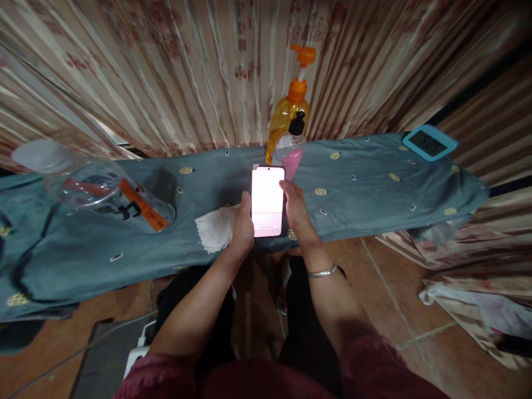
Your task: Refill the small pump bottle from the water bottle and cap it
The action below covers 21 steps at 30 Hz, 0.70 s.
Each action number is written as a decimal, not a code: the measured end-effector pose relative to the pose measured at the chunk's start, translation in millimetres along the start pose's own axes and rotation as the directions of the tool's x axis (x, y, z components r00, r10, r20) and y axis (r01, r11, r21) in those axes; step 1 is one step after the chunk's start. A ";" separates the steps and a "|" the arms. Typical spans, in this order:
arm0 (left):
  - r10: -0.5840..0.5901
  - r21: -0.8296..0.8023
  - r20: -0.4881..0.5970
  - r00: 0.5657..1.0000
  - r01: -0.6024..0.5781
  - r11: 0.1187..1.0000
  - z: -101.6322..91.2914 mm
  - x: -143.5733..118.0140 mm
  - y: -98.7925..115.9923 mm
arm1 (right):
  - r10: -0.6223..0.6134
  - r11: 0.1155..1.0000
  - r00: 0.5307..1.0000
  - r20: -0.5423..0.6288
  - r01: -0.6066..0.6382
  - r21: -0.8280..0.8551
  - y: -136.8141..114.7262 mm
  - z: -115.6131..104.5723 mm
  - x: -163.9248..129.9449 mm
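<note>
- Gripping a phone [267, 200] from both sides, the left hand [243, 224] closes on its left edge and the right hand [296, 208] on its right edge, fingers curled around the frame
- The phone's screen is lit bright white and faces up; it is held just above the near edge of a long surface covered in grey-blue cloth [366, 183]
- A silver bangle [322, 272] circles the right wrist
- A crumpled white tissue [214, 230] lies on the cloth, touching the left hand
- Just behind the phone stand a pink tube [292, 162], a small black-capped bottle [296, 128] and a tall orange pump bottle [286, 113], close together
- A clear plastic jar [95, 188] lies on its side well to the left
- A teal-framed device [430, 143] rests at the far right end
- A striped curtain [187, 72] hangs behind
</note>
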<state>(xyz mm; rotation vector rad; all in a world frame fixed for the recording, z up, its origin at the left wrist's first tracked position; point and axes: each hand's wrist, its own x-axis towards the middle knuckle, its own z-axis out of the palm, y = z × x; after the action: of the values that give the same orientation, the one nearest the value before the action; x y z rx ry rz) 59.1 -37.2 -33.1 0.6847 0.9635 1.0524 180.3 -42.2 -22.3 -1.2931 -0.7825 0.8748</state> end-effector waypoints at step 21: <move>-0.018 -0.167 -0.073 0.997 0.005 0.986 -2.2 12.6 29.8 | 0.083 0.994 0.959 0.269 -0.098 0.046 6.8 8.9 -12.0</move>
<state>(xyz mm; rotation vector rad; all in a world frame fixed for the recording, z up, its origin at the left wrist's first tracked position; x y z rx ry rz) 47.4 -14.6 -12.9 0.5044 0.9304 1.1412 166.1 -48.3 -28.1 -1.1794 -0.9060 1.1550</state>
